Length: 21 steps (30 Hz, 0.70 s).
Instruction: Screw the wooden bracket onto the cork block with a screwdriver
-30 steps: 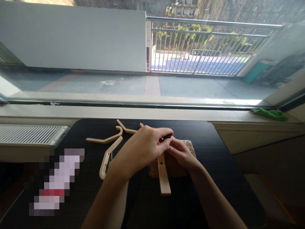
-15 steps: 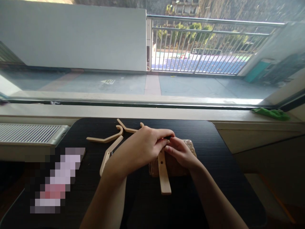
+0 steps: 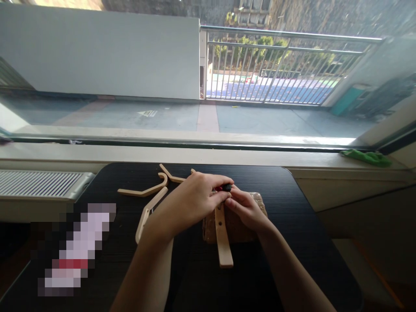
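Two hands were in use, close together over a brown block [image 3: 238, 229] that rested on the dark surface [image 3: 305, 242]. The left hand [image 3: 195, 201] pinched a black-and-red tool [image 3: 227, 187] between thumb and forefinger. The right hand [image 3: 250, 210] was curled, its fingertips just beside the tool; whether they gripped anything could not be told. The wooden strip [image 3: 223, 245] lay across the block, its near end projecting past the block's edge. The step in hand appeared to be work with the tool at the strip's far end, where the fingers hid the contact point. The next move seemed to call for a steady strip and controlled pressure on the tool. Count: one tool, one block, one strip in work and at least three loose wooden parts, namely a hooked part [image 3: 143, 191], an angled part [image 3: 149, 216] near the left wrist and a rear part [image 3: 172, 177] partly hidden.
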### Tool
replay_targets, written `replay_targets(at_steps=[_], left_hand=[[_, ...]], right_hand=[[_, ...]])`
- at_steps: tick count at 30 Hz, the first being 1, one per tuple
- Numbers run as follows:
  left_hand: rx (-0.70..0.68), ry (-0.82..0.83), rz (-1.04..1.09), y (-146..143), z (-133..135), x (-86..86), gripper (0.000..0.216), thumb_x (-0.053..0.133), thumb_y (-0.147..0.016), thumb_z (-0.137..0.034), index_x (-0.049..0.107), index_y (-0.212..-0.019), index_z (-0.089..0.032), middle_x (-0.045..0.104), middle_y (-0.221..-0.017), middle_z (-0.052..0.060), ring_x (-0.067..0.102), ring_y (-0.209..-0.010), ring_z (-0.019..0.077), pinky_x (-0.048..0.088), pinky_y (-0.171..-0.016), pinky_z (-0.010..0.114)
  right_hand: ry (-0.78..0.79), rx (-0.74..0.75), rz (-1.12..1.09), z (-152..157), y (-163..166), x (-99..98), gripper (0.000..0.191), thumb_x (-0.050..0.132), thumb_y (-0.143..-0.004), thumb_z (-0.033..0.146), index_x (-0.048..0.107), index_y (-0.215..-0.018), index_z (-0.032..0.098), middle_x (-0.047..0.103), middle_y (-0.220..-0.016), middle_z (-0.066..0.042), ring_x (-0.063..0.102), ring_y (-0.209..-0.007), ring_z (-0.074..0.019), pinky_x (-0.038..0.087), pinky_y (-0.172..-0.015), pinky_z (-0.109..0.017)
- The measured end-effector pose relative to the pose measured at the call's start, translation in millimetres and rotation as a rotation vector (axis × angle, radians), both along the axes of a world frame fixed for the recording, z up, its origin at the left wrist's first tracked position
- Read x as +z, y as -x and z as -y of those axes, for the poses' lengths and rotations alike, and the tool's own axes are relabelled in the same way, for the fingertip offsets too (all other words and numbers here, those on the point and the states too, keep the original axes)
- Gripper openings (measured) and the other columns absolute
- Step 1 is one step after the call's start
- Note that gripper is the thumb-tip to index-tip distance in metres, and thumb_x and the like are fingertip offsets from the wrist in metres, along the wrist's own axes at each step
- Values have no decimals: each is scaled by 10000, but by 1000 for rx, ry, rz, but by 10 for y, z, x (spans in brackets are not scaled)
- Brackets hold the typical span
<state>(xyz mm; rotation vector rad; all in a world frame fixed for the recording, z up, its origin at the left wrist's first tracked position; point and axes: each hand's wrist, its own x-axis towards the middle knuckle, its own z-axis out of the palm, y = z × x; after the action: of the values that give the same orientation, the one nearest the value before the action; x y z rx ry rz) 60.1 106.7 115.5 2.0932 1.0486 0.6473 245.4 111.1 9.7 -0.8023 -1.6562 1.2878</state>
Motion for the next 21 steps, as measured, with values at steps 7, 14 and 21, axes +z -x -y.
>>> replay_targets(at_steps=[7,14,21], left_hand=[[62,1,-4,27,45,5,197,602,-871,-237,751,-993,-199,756,-964,59,678,-879,205,510,-770,281],[153,-20,117,-17,161,-189,203,660,-858,-311,729,-967,-154,737,-869,47,647,-753,166,484,-683,257],[261,-41,206,-48,220,-379,172,655,-834,-296,713,-815,-136,689,-713,5,600,-659,141,459,-606,236]], right_hand=[[-38,-41,14,30,-33,115,247,638,-904,395,719,-1054,217,610,-1186,-93,573,-1140,-245,483,-966,-386],[-488,-209,336,121,-93,778,279,556,-921,195,711,-1146,252,669,-1022,-75,638,-916,-202,533,-789,-357],[-622,-1,680,192,-6,1100,285,558,-919,195,720,-1149,236,692,-1002,-80,659,-850,-204,523,-746,-340]])
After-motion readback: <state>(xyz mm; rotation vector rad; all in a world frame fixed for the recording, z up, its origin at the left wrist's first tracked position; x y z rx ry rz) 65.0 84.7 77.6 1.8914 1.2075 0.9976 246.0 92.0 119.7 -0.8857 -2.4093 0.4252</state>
